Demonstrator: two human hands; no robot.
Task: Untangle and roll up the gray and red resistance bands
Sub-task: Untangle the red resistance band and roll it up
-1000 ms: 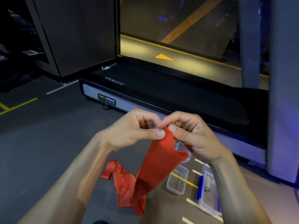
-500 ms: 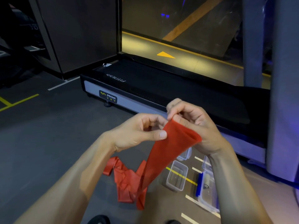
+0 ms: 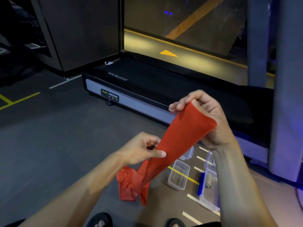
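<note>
Head view, hands: I hold the red band (image 3: 183,136) in both hands above the gym floor (image 3: 49,145). My right hand (image 3: 205,118) pinches its top end, fingers curled over the edge; my left hand (image 3: 142,149) pinches it lower down between thumb and curled fingers.

Head view, band: Its long axis slants from far right, up at my right hand, down to near left. Between my hands it is spread flat and taut. Below my left hand it narrows and drops into a crumpled red heap on the floor by my sandals (image 3: 100,221).

Head view, progress: By my reading, only the top stretch is straightened. The heap looks tangled, and no roll has been started. No gray band is in view, so I cannot tell how it stands.

Head view, surroundings: A treadmill (image 3: 147,89) lies across the far side. Clear plastic boxes (image 3: 179,176) sit on the floor at near right.
</note>
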